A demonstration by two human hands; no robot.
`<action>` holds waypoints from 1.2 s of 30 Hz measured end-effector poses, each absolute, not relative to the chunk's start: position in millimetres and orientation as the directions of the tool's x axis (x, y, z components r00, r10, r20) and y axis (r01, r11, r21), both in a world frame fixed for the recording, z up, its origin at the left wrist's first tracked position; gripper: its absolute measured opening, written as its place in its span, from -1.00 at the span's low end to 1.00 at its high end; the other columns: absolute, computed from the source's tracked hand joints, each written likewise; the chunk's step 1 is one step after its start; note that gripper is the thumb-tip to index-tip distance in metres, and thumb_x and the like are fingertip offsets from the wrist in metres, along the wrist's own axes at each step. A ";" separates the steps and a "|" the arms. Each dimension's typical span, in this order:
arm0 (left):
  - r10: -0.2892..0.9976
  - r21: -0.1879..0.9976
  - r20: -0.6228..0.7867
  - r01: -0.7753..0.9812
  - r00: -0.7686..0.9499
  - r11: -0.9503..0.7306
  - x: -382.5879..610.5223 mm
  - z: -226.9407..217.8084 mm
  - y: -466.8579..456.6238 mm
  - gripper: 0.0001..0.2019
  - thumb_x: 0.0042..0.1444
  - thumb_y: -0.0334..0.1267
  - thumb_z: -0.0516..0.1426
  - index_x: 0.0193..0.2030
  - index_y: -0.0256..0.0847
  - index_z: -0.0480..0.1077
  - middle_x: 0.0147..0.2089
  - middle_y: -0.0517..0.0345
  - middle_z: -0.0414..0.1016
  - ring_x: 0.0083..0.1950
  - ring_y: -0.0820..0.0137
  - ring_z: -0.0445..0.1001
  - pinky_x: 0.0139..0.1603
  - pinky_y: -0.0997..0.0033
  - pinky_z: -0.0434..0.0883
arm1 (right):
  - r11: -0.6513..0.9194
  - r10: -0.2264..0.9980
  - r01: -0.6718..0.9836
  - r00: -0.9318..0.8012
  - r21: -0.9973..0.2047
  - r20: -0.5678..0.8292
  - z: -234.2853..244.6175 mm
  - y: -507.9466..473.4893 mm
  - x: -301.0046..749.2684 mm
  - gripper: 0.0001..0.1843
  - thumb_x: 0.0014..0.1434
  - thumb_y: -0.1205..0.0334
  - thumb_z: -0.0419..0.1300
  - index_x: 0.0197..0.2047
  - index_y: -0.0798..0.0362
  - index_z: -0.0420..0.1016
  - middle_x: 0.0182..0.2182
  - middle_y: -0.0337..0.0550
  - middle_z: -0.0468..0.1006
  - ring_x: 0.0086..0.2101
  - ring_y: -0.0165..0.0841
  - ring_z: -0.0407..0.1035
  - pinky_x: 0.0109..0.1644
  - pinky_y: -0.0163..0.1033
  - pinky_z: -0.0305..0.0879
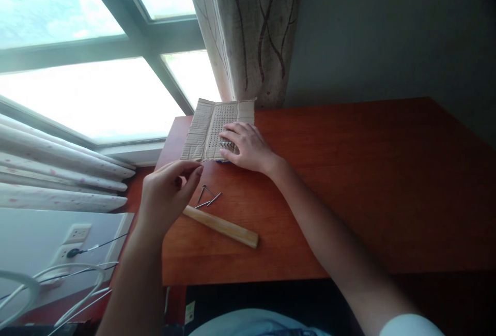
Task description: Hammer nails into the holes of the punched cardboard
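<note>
A piece of cardboard with raised side flaps lies at the table's far left, rows of small dark holes across its middle panel. My right hand rests on its right part with the fingers spread. Between thumb and forefinger shows a small cluster of shiny metal pieces, too small to make out. My left hand hovers by the cardboard's near edge, thumb and forefinger pinched together; what they hold, if anything, is hidden. Several loose nails lie below it, beside a wooden handle whose far end my left hand covers.
The reddish-brown wooden table extends far to the right. Behind it hang a patterned curtain and a grey wall. A window is on the left, above a wall socket with a black plug and white cables.
</note>
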State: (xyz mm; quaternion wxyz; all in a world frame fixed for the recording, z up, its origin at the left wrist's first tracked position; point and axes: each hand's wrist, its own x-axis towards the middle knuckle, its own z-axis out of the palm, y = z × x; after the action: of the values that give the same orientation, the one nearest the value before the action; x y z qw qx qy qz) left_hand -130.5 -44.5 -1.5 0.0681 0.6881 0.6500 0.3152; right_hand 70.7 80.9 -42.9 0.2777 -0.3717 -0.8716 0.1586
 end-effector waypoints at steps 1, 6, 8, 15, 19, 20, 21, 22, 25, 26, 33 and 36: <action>0.925 0.498 0.379 0.851 -0.038 -0.169 -124.3 2.0 -37.2 -0.82 0.23 -0.11 0.22 -0.17 -0.13 0.58 -0.34 0.20 0.58 -0.45 0.47 0.43 -0.38 0.47 0.37 | 0.673 0.737 0.560 -0.569 -0.484 0.366 -42.6 80.6 70.9 -0.49 0.30 -0.01 0.21 0.23 0.04 0.52 0.33 -0.01 0.41 0.31 -0.07 0.20 0.42 0.07 0.06; 0.911 0.364 0.393 0.890 0.121 -0.275 -104.4 9.9 5.8 -0.80 0.24 -0.25 0.15 -0.10 -0.18 0.59 -0.21 0.08 0.63 -0.35 0.41 0.52 -0.29 0.42 0.40 | 0.678 0.731 0.552 -0.576 -0.486 0.366 -41.0 79.1 71.9 -0.49 0.30 0.03 0.20 0.24 0.05 0.51 0.33 0.02 0.40 0.31 -0.07 0.19 0.42 0.09 0.06; 0.922 0.306 0.346 0.907 0.177 -0.289 -102.2 9.1 17.8 -0.79 0.21 -0.30 0.14 -0.12 -0.17 0.60 -0.21 0.07 0.63 -0.34 0.37 0.52 -0.27 0.39 0.39 | 0.680 0.728 0.549 -0.582 -0.485 0.363 -40.7 79.0 72.0 -0.49 0.29 0.04 0.20 0.25 0.04 0.50 0.33 0.02 0.40 0.32 -0.07 0.18 0.41 0.09 0.07; 0.897 0.337 0.424 0.899 0.120 -0.279 -102.1 6.9 26.2 -0.82 0.25 -0.27 0.14 -0.18 -0.17 0.60 -0.21 0.08 0.64 -0.26 0.32 0.55 -0.18 0.38 0.44 | 0.669 0.738 0.557 -0.575 -0.492 0.353 -40.5 79.7 71.0 -0.49 0.30 0.06 0.18 0.25 0.04 0.50 0.34 0.01 0.39 0.33 -0.08 0.18 0.43 0.07 0.05; 0.848 0.485 0.527 0.838 -0.053 -0.249 -103.9 18.9 15.8 -0.86 0.24 -0.23 0.19 -0.18 -0.18 0.59 -0.20 0.14 0.64 -0.26 0.41 0.54 -0.23 0.45 0.47 | 0.666 0.743 0.564 -0.560 -0.488 0.366 -40.9 79.3 70.9 -0.49 0.26 0.12 0.19 0.24 0.05 0.52 0.34 -0.02 0.40 0.32 -0.08 0.19 0.43 0.05 0.05; 0.837 0.534 0.535 0.815 -0.119 -0.225 -105.8 23.0 10.5 -0.86 0.24 -0.21 0.21 -0.17 -0.18 0.59 -0.19 0.15 0.64 -0.25 0.43 0.54 -0.24 0.47 0.47 | 0.668 0.741 0.562 -0.561 -0.488 0.369 -41.2 79.2 71.0 -0.49 0.26 0.13 0.20 0.24 0.06 0.52 0.33 -0.01 0.40 0.31 -0.08 0.19 0.43 0.04 0.04; 0.827 0.579 0.532 0.791 -0.181 -0.199 -108.5 26.9 3.9 -0.85 0.22 -0.20 0.23 -0.16 -0.18 0.59 -0.19 0.16 0.64 -0.26 0.44 0.54 -0.25 0.48 0.47 | 0.670 0.739 0.560 -0.563 -0.487 0.370 -41.5 79.2 71.0 -0.49 0.25 0.13 0.20 0.24 0.06 0.52 0.33 -0.01 0.40 0.32 -0.08 0.19 0.43 0.04 0.04; 0.824 0.615 0.518 0.769 -0.229 -0.173 -112.1 30.3 -3.8 -0.84 0.21 -0.19 0.25 -0.15 -0.18 0.60 -0.20 0.16 0.64 -0.26 0.45 0.54 -0.26 0.49 0.47 | 0.673 0.736 0.556 -0.565 -0.487 0.372 -41.8 79.2 71.1 -0.49 0.25 0.13 0.20 0.24 0.06 0.52 0.33 -0.01 0.40 0.32 -0.08 0.19 0.43 0.04 0.04; 0.875 0.660 0.405 0.747 -0.264 -0.080 -127.2 33.1 -31.1 -0.81 0.13 -0.15 0.32 -0.17 -0.19 0.61 -0.26 0.20 0.64 -0.38 0.49 0.49 -0.37 0.51 0.42 | 0.676 0.733 0.554 -0.569 -0.486 0.372 -42.7 79.7 71.1 -0.51 0.25 0.14 0.20 0.23 0.05 0.52 0.33 -0.01 0.40 0.32 -0.10 0.19 0.43 0.05 0.05; 0.896 0.649 0.359 0.760 -0.262 -0.038 -133.3 30.8 -40.1 -0.80 0.13 -0.13 0.32 -0.18 -0.19 0.62 -0.29 0.21 0.63 -0.41 0.50 0.47 -0.41 0.51 0.40 | 0.676 0.733 0.554 -0.569 -0.485 0.373 -42.9 79.9 71.0 -0.51 0.26 0.14 0.20 0.23 0.05 0.52 0.33 -0.01 0.40 0.31 -0.10 0.20 0.43 0.05 0.05; 0.984 0.445 0.152 0.895 -0.092 0.016 -169.8 -19.2 -72.1 -0.76 0.19 -0.04 0.22 -0.21 -0.14 0.59 -0.31 0.19 0.63 -0.38 0.39 0.51 -0.33 0.43 0.41 | 0.673 0.735 0.549 -0.572 -0.496 0.364 -41.3 80.0 71.2 -0.52 0.25 0.16 0.22 0.22 0.04 0.52 0.33 0.00 0.40 0.32 -0.09 0.19 0.44 0.06 0.04; 0.991 0.373 0.117 0.928 -0.065 0.016 -174.5 -36.9 -71.6 -0.72 0.23 0.00 0.15 -0.24 -0.14 0.56 -0.29 0.15 0.63 -0.35 0.35 0.53 -0.30 0.39 0.37 | 0.670 0.737 0.548 -0.569 -0.501 0.364 -41.7 80.0 71.3 -0.51 0.25 0.16 0.22 0.23 0.05 0.51 0.33 0.00 0.40 0.32 -0.08 0.18 0.44 0.07 0.04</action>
State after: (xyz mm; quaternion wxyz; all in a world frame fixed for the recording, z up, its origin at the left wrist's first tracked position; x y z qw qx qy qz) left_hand -174.5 -71.6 -36.9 0.0888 0.6781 0.7074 0.1787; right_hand 71.3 80.0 -41.7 0.2812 -0.3695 -0.8694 0.1689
